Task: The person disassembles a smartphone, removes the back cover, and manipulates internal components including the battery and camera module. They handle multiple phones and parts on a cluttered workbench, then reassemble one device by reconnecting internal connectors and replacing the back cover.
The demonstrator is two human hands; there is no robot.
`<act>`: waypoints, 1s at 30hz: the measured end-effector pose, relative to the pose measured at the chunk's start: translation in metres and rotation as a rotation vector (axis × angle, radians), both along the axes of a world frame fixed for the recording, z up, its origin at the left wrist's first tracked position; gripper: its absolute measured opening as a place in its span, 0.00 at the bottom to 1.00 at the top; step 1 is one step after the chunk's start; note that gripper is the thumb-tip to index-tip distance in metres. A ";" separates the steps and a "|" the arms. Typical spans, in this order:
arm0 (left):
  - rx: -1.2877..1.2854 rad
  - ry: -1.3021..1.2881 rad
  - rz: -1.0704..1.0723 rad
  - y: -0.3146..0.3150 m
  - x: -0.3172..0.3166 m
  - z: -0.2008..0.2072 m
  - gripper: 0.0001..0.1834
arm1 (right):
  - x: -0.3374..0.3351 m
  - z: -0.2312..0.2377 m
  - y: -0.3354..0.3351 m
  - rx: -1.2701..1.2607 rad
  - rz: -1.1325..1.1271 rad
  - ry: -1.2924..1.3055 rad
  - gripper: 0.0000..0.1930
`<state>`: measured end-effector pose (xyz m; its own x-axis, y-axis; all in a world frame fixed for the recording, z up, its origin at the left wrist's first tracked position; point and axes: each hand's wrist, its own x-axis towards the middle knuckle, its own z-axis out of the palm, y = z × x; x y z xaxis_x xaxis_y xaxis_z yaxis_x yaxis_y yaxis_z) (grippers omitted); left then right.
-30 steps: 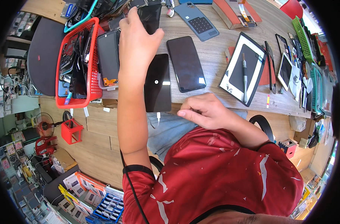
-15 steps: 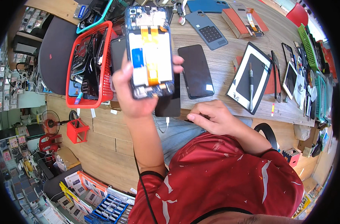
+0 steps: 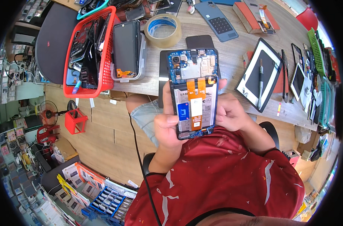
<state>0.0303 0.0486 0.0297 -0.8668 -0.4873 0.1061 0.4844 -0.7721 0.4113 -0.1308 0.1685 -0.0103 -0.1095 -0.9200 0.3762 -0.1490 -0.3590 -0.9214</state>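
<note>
An opened smartphone [image 3: 207,107] is held upright in front of my chest with its inside facing me. It shows a blue circuit board at the top, a grey battery and orange ribbon cables. My left hand [image 3: 167,130] grips its left edge, thumb in front. My right hand [image 3: 231,115] has its curled fingers against the right edge, and some fingers are hidden behind the phone. Beyond it, a dark phone [image 3: 199,41] lies on the table, partly covered. Another flat black panel [image 3: 163,71] shows just left of the held phone.
A roll of clear tape [image 3: 171,40] sits on the wooden table beside a plastic box [image 3: 141,60] holding a phone screen. The red basket [image 3: 112,49] at left is full of phone parts. At right lie a white-bordered frame [image 3: 247,62], a pen-like tool [image 3: 261,81] and a white phone [image 3: 298,79].
The opened phone has come down and to the right, nearer my chest. My right hand has risen from the table edge to the phone. The tape roll has come into sight.
</note>
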 end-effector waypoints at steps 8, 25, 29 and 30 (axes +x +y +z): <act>-0.064 -0.133 -0.001 0.011 0.001 0.009 0.53 | 0.001 -0.009 -0.001 -0.097 -0.001 -0.081 0.15; 0.033 -0.141 -0.093 0.010 0.002 0.002 0.61 | 0.000 -0.012 -0.001 -0.117 0.013 -0.106 0.15; 0.006 -0.194 -0.043 0.011 0.002 0.003 0.60 | -0.002 -0.007 -0.001 -0.102 0.015 -0.074 0.15; 0.003 -0.197 -0.033 0.012 0.001 0.004 0.60 | -0.001 -0.007 -0.002 -0.104 0.016 -0.077 0.15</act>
